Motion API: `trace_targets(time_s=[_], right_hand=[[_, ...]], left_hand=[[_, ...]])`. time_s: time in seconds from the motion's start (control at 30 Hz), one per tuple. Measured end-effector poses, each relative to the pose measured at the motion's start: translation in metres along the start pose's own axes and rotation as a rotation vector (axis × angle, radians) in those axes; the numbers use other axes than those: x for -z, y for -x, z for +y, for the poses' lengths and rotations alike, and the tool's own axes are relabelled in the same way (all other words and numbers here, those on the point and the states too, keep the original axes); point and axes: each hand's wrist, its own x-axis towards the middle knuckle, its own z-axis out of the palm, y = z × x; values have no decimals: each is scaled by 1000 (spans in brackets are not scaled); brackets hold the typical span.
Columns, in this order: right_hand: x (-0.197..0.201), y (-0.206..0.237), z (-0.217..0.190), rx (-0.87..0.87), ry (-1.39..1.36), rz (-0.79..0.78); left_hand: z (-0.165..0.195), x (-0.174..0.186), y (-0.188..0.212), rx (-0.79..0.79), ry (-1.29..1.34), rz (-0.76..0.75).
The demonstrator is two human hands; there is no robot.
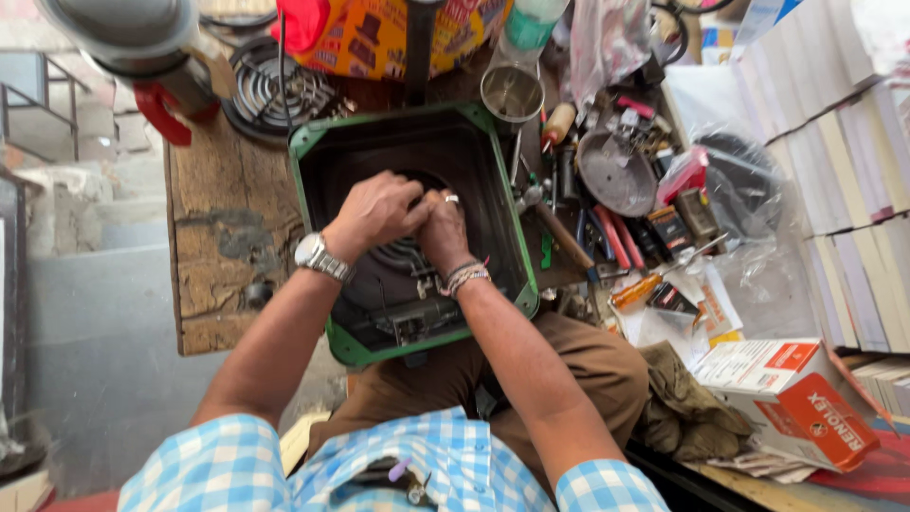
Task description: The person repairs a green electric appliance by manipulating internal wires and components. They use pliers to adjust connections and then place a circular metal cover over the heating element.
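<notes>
A square stove body with a green rim (305,204) and black inside lies open-side up on a worn wooden bench (223,237). Both my hands reach into its middle, over a round coil part (403,254). My left hand (374,213), with a metal watch on the wrist, has its fingers curled down onto something at the centre. My right hand (441,228), with a ring and bead bracelets, presses against the left, fingers closed on the same spot. What the fingers grip is hidden by the hands.
To the right lie pliers with red handles (614,237), screwdrivers, a metal cup (512,93), a grey round plate (616,173) and plastic bags. A spiral heating coil (275,90) sits at the back left. An orange-white box (796,398) lies by my right knee.
</notes>
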Motion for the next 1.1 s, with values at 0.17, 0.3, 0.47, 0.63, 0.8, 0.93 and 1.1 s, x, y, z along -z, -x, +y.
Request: trace_targets(time_s=[0.17,0.3,0.47,0.63,0.8,0.93,1.1], right_hand=[[-7,7,3,67,90,-21],[-2,8,1,-7,16,-73],[1,1,-2,-11,45,-79],[-6,2,0,-57,28,-108],[-9,1,-1,-56,32,-97],[-8,0,-4,-72,61,-144],[-7,-2,-10,-64,79,-141]], left_hand=[[-5,0,-7,-128,-144,-188],[-8,3,-8,-116,-267,-372],[-6,4,-7,-184,-241,-294],[-8,10,-6,-190,-223,-294],[-8,13,-10,-162,-185,-317],[-9,16,-13,-237,-217,-267],[-10,21,-18,-127,-283,-328]])
